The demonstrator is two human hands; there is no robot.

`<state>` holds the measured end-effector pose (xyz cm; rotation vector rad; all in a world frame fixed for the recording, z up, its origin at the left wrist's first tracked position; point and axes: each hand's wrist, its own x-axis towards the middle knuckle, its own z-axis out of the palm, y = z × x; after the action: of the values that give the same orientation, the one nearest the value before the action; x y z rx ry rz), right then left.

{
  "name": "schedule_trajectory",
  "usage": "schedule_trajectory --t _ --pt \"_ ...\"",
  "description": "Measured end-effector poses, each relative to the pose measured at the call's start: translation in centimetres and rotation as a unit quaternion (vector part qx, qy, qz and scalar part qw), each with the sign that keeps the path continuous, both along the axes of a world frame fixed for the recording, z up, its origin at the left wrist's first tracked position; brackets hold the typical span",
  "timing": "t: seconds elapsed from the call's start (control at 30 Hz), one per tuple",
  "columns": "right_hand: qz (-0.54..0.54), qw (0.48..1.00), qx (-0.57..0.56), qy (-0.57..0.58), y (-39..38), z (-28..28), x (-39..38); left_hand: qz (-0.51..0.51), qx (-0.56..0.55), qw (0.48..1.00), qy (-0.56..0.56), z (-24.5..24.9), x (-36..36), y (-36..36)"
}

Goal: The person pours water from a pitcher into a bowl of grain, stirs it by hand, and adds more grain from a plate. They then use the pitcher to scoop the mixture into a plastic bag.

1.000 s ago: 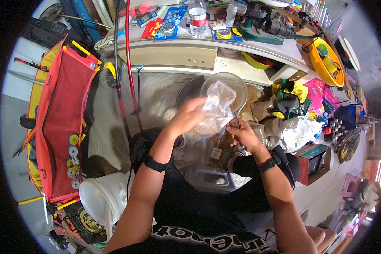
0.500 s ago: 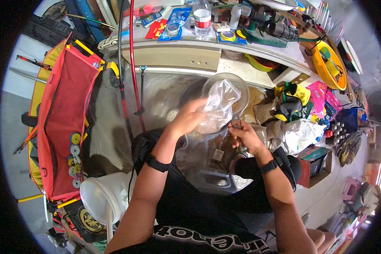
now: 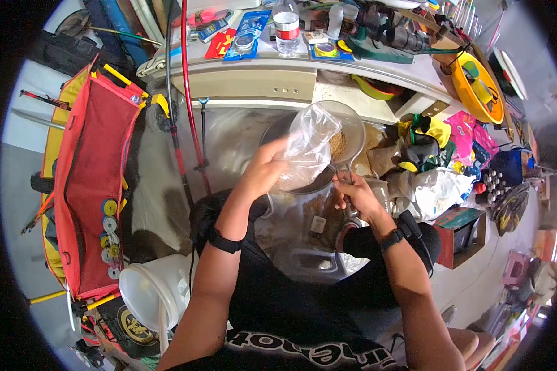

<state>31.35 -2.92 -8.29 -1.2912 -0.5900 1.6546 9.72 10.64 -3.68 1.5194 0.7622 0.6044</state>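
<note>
My left hand (image 3: 263, 171) is closed around a clear plastic bag (image 3: 312, 139), crumpled and tilted over the bowl area. My right hand (image 3: 360, 196) grips the handle of a round strainer (image 3: 353, 127) with its fingers curled. Brown grains (image 3: 337, 144) lie in the strainer, partly covered by the bag. Beneath it sits a wide round bowl (image 3: 270, 134), mostly hidden by the bag and my left hand. Whether anything is left inside the bag is hard to make out.
A white bucket (image 3: 145, 290) stands at lower left, beside a long red bag (image 3: 99, 173). Ahead is a bench with a water bottle (image 3: 286, 31) and a yellow basin (image 3: 476, 93). Packets and a white sack (image 3: 442, 193) lie to the right. Rods (image 3: 187, 80) stand upright before me.
My left hand and the plastic bag have shifted a little left, uncovering more brown grains in the strainer. My right hand stays on the handle. The whole view has shifted slightly.
</note>
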Motion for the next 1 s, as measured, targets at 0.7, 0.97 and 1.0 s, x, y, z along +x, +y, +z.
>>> schedule_trajectory --t 0.7,0.97,1.0 --pt "-0.031 0.994 -0.024 0.098 4.1 -26.3 -4.2 0.036 -0.007 0.998 0.047 0.9 -2.5 2.0" --pt "0.143 0.979 -0.027 -0.143 3.4 -23.3 -5.6 0.052 0.043 0.994 0.084 1.1 -2.2 2.3" --pt "0.148 0.971 -0.087 -0.167 3.7 -21.4 -5.8 0.051 0.045 0.994 0.08 0.7 -2.4 2.3"
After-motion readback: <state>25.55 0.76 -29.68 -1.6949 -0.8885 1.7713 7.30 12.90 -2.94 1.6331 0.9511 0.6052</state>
